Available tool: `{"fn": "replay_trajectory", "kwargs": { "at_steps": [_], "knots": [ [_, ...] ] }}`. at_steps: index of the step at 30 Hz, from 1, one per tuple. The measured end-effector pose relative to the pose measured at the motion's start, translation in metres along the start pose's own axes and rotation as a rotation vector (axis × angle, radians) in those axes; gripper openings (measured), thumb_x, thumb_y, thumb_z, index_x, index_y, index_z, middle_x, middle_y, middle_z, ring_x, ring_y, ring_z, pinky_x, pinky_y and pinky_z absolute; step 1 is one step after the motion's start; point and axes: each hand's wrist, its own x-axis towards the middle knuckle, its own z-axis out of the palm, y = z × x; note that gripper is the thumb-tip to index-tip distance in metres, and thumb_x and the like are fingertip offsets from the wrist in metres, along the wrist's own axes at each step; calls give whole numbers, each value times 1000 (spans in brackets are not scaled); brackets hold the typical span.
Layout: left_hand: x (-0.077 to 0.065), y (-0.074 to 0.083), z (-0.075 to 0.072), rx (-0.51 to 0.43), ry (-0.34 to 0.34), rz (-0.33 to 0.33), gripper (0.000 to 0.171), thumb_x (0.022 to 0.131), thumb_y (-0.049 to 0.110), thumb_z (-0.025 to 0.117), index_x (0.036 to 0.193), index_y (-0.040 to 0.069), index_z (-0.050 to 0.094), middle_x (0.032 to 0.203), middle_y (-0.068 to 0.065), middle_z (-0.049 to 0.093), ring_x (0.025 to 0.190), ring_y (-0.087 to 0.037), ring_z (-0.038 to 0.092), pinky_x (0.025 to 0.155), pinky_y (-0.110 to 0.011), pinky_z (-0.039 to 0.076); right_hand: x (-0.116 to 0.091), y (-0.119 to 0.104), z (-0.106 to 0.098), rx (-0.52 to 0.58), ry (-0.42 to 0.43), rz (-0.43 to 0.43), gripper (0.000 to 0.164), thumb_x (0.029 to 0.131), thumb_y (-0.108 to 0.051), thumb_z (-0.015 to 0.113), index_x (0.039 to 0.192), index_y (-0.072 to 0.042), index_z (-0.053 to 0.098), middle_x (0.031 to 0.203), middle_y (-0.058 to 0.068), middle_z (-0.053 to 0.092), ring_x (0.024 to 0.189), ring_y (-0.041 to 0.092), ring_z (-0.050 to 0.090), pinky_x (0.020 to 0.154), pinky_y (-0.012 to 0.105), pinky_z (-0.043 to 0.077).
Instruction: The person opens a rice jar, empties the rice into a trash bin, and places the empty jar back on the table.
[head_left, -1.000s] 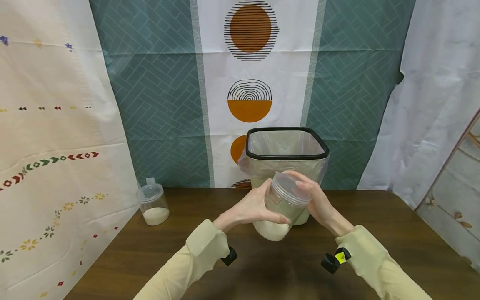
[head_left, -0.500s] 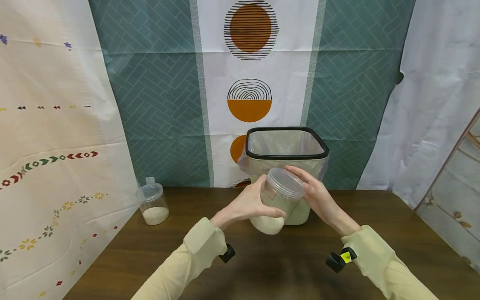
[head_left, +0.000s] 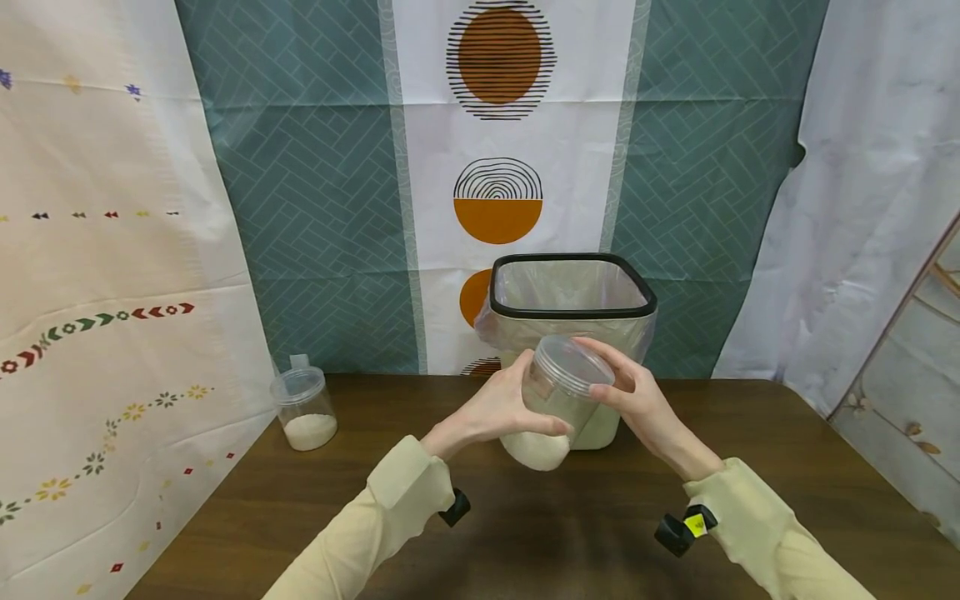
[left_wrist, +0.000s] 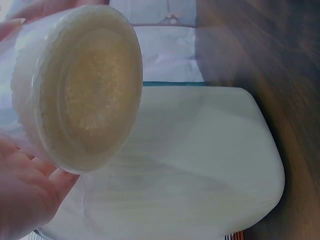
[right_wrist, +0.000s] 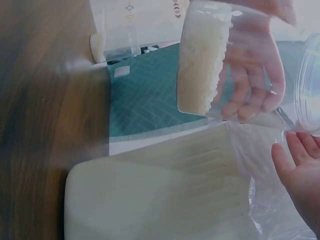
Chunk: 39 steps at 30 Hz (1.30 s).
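A clear plastic jar (head_left: 555,404) with white grains in its lower part is held in the air, tilted, in front of the bin. My left hand (head_left: 491,407) grips its side, thumb across the front; in the right wrist view the fingers (right_wrist: 245,95) show through the clear wall. A clear screw lid (head_left: 576,365) is on the jar's mouth. My right hand (head_left: 647,408) holds the lid's rim between thumb and fingers. From the left wrist view, the jar's round base (left_wrist: 95,90) faces the camera and grains show through it.
A cream bin (head_left: 600,429) with a black rim (head_left: 573,314) and a clear liner (head_left: 570,283) stands just behind the jar. Another lidded jar (head_left: 306,408) with white grains is on the wooden table (head_left: 420,533) at the left. Patterned cloths (head_left: 322,208) hang behind.
The jar has moved slightly up and left. My right hand loosened its fingers from the lid half a second ago; now its thumb is back against the lid's rim.
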Motion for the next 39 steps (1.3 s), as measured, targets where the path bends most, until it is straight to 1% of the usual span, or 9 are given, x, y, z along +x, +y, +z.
{"fn": "replay_trajectory", "kwargs": {
  "at_steps": [4,7,10,15,17,25,33,36,39],
  "knots": [
    [-1,0,0,-87,-38,18,81,66,43,74,131,15,35,114,6,49,100,-13,47,82,-35,39,2,-3,3,86,-24,-13,51,87,-24,57,133,-8,42,130,14,38,114,29,35,90,36,35],
    [-1,0,-1,-212,-89,63,78,69,36,74,133,18,33,118,5,48,102,-13,48,85,-35,38,6,-5,6,185,-61,-25,51,88,-25,54,133,-6,42,128,14,40,113,28,37,90,37,34],
    [-1,1,-3,-307,-140,99,75,72,33,73,133,18,32,115,2,50,101,-14,50,83,-34,41,10,-7,9,253,-88,-30,49,88,-23,48,132,-5,41,127,13,42,110,27,40,90,37,35],
    [0,4,-6,-361,-200,105,73,75,30,71,134,15,30,112,-1,50,99,-15,50,80,-33,43,13,-8,10,287,-105,-18,49,86,-21,43,132,-6,40,126,12,41,109,26,39,91,39,34],
    [0,4,-5,-377,-222,109,74,76,28,70,135,15,28,113,-2,49,100,-16,50,81,-33,43,12,-8,10,308,-121,-6,50,86,-23,45,133,-6,40,127,12,41,110,27,38,91,41,33],
    [-2,2,-3,-397,-246,99,78,76,33,69,138,16,24,119,-1,45,104,-17,47,85,-33,40,13,-4,6,393,-208,14,58,85,-34,56,134,-8,38,129,11,41,113,27,39,93,39,33],
    [-1,1,-3,-390,-230,106,78,75,32,70,137,15,26,117,-1,47,101,-16,50,83,-33,42,14,-6,2,345,-239,18,60,86,-31,52,137,-6,33,134,13,35,116,29,34,95,41,29],
    [-1,-1,-3,-335,-196,97,79,74,32,72,136,16,27,117,0,48,101,-15,50,83,-33,41,13,-7,1,295,-225,26,65,86,-30,52,140,-4,27,138,15,28,119,30,29,95,43,26],
    [-1,-2,-3,-230,-147,67,80,71,33,73,136,16,29,119,3,47,103,-14,48,84,-33,39,10,-5,-1,232,-190,27,68,86,-30,52,141,-3,23,141,17,22,121,31,25,95,42,25]
  ]
}}
